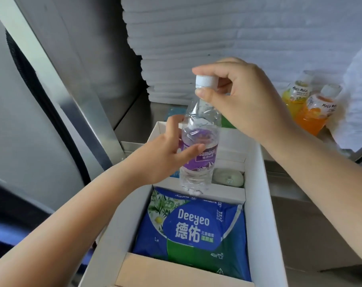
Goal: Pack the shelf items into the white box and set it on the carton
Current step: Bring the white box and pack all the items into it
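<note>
A water bottle is held upright above the white box, gripped at the neck by the right hand and round the label by the left hand. A wipes pack lies inside; two juice bottles stand on the shelf.

Water bottle: body is showing clear, ridged plastic. Its cap is reading white, and the label is showing purple with white lettering.

White box: walls and dividers are showing plain white.

Wipes pack: is showing deep blue above and green below, with white lettering and a daisy-and-leaf print in one upper corner.

Small object in a far compartment is looking pale green.

Cardboard flap is showing plain tan.

Yellow juice bottle and orange juice bottle are both wearing whitish tops and dark lettering.

Sheet stack is showing white in horizontal bands.

Shelf is reading dull grey.
</note>
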A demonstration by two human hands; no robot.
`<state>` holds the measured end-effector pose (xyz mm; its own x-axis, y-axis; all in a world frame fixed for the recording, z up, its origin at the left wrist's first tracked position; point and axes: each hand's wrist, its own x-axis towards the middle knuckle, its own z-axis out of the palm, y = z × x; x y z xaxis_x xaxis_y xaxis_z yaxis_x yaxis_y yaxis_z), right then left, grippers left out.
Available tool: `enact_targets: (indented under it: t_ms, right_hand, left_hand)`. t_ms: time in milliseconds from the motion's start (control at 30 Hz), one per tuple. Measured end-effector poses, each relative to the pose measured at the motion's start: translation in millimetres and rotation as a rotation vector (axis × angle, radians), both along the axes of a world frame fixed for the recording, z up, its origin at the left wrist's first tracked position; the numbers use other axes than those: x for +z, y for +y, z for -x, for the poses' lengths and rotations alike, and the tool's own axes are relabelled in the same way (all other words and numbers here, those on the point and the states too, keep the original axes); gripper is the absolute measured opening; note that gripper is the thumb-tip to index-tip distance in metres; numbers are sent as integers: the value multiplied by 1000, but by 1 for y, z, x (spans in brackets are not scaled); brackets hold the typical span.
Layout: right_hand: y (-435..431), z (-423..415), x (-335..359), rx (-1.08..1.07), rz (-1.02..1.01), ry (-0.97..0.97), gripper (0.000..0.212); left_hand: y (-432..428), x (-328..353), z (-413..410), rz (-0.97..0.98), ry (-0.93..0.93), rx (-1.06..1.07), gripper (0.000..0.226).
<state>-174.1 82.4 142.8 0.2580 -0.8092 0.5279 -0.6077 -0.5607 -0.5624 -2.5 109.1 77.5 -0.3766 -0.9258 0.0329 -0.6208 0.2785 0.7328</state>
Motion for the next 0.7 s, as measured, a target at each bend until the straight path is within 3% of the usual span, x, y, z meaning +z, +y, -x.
enact_targets:
  t_ms: [133, 367, 467, 500, 567, 700]
  right_hand:
    - [-4, -4, -13, 10, -91, 10, 31]
    - [-13, -14, -38, 71, -218, 98, 23]
    - [-18, -17, -48, 114, -292, 139, 22]
    - [-19, -18, -51, 115, -300, 152, 22]
    - [-21, -18, -55, 118, -317, 150, 22]
    - [-24, -18, -62, 97, -359, 152, 21]
  left_hand:
    - [10, -3, -9, -91, -102, -13, 63]
    - [32, -4, -20, -66, -521, 1, 55]
    - [39, -1, -20, -49, -619, -41, 18]
    - [39, -1, -20, -70, -618, -28, 15]
    - [39, -4, -19, -153, -574, 8, 22]
    - [36, -12, -15, -171, -507, 61, 63]
